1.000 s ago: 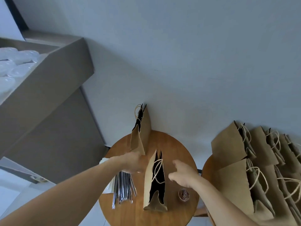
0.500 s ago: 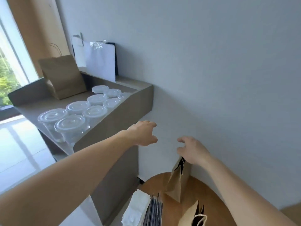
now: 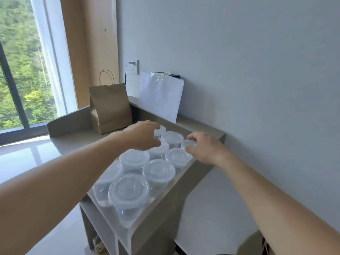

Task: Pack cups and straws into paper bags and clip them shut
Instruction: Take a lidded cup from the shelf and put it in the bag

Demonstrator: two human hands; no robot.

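Observation:
Several clear plastic cups with domed lids (image 3: pixel 158 171) stand packed together on a grey counter (image 3: pixel 200 126). My left hand (image 3: pixel 142 136) reaches over the far end of the group, its fingers and thumb curled around a far cup (image 3: pixel 161 129). My right hand (image 3: pixel 203 149) is at the counter's right edge, thumb and fingers pinching the lid rim of another cup (image 3: pixel 189 143). Between the two hands stands a lidded cup (image 3: pixel 173 137). A brown paper bag (image 3: pixel 110 107) with twine handles stands upright at the counter's far end. No straws are in view.
A white sheet or flat bag (image 3: pixel 160 96) leans on the wall behind the counter, below a wall socket (image 3: pixel 134 68). A large window (image 3: pixel 22 70) is at the left. The top of another brown bag (image 3: pixel 254 243) shows at the bottom right. Open shelf compartments lie under the counter.
My view swung up and left from the round table with bags and straws to the counter. Both hands moved from the air near the wall onto the far cups.

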